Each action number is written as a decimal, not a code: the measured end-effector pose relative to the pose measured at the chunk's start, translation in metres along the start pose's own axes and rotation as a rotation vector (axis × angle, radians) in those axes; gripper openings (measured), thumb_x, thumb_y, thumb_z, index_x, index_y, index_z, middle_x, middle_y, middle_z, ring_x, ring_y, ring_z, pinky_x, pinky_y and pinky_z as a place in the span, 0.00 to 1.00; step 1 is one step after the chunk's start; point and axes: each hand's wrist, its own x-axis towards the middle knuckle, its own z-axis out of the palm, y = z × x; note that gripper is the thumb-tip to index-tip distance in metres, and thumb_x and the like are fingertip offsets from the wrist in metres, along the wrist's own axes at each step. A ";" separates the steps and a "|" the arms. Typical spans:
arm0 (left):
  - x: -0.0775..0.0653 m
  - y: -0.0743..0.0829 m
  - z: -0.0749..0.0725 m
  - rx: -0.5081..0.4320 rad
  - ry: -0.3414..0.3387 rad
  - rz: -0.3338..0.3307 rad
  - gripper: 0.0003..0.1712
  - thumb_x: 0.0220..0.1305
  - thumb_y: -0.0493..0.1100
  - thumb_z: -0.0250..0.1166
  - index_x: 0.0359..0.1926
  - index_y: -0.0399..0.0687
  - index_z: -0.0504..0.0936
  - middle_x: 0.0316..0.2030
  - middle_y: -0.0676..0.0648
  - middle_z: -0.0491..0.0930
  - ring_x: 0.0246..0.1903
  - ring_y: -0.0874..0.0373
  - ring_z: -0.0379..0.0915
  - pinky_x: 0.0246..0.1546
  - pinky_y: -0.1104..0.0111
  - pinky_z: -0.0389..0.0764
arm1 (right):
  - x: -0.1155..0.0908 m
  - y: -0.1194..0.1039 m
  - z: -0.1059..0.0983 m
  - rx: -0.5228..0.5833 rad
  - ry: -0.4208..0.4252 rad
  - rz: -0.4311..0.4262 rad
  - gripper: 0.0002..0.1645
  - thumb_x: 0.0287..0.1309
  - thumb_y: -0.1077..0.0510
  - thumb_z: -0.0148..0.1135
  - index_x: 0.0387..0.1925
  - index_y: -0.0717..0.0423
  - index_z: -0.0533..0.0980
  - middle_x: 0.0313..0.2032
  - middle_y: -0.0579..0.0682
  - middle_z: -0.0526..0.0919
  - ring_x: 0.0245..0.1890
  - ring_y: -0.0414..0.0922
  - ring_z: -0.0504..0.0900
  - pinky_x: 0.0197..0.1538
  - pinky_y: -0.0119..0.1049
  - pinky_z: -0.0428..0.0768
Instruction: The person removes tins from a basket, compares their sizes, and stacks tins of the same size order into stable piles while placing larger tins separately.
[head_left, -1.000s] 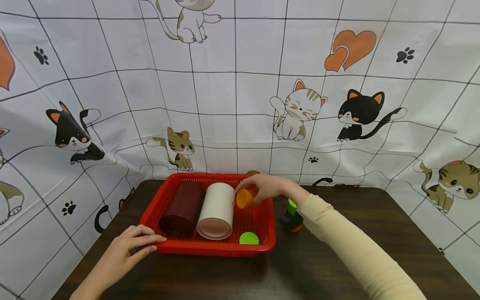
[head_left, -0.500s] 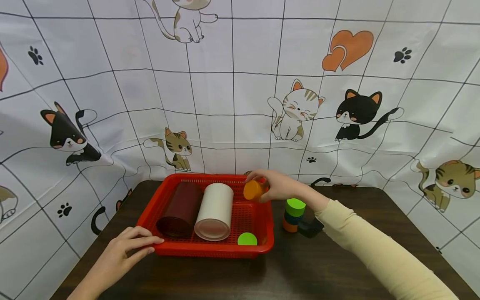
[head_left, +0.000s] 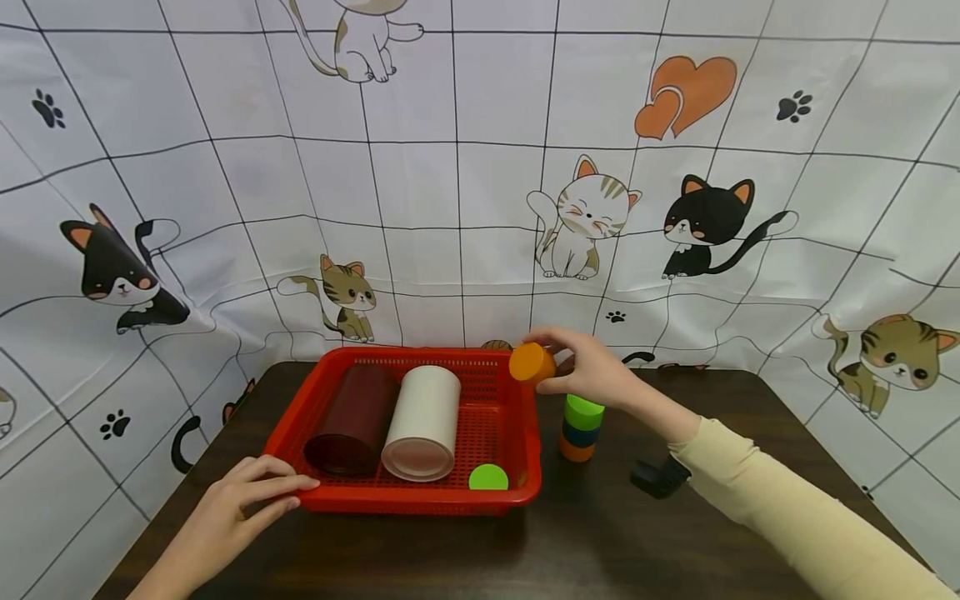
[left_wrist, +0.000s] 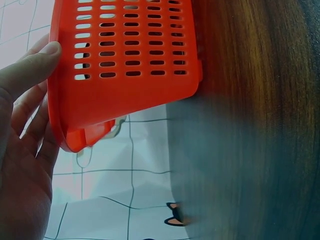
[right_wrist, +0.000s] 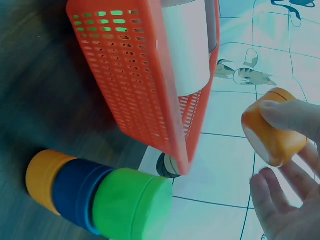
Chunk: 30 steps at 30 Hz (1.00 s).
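Observation:
My right hand (head_left: 592, 367) pinches a small round orange jar (head_left: 531, 363) between thumb and fingers. In the head view the jar is raised by the red basket's back right corner; the right wrist view shows its pale end (right_wrist: 256, 145). Below and right of it, a stack of small jars stands on the table: green jar (head_left: 583, 411) on top, blue jar (head_left: 580, 436) between, orange jar (head_left: 576, 451) at the bottom. My left hand (head_left: 232, 508) holds the front left rim of the red basket (head_left: 420, 501), thumb (left_wrist: 47, 56) outside the rim and fingers on its other side.
In the basket lie a dark maroon cylinder (head_left: 352, 421), a white cylinder (head_left: 423, 421) and a bright green round piece (head_left: 488, 477). A cat-printed white curtain (head_left: 480, 183) hangs behind the dark wooden table (head_left: 600, 533). A black device (head_left: 660, 477) sits below the right sleeve.
My right hand has carried the orange jar from over the basket's inside up and right toward the stack, which is now more visible. My left hand keeps its place on the rim.

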 end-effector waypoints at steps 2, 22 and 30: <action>0.000 0.000 0.000 -0.004 -0.002 0.002 0.30 0.39 0.30 0.78 0.43 0.66 0.88 0.40 0.64 0.79 0.42 0.74 0.66 0.40 0.85 0.67 | -0.003 0.002 -0.002 -0.026 0.031 0.022 0.37 0.51 0.61 0.75 0.63 0.49 0.72 0.53 0.50 0.81 0.52 0.48 0.79 0.51 0.44 0.82; 0.001 0.000 0.000 0.001 -0.010 0.001 0.31 0.39 0.29 0.77 0.43 0.66 0.88 0.40 0.65 0.78 0.42 0.76 0.65 0.41 0.85 0.67 | -0.028 0.018 -0.022 -0.090 0.132 0.145 0.41 0.54 0.58 0.73 0.68 0.47 0.67 0.62 0.52 0.76 0.56 0.52 0.78 0.55 0.48 0.81; 0.002 0.000 0.000 -0.010 -0.012 0.011 0.32 0.39 0.28 0.77 0.44 0.66 0.88 0.40 0.65 0.78 0.43 0.76 0.65 0.40 0.84 0.66 | -0.035 0.029 -0.025 -0.093 0.123 0.147 0.39 0.54 0.59 0.72 0.67 0.52 0.68 0.60 0.55 0.77 0.55 0.54 0.79 0.55 0.50 0.81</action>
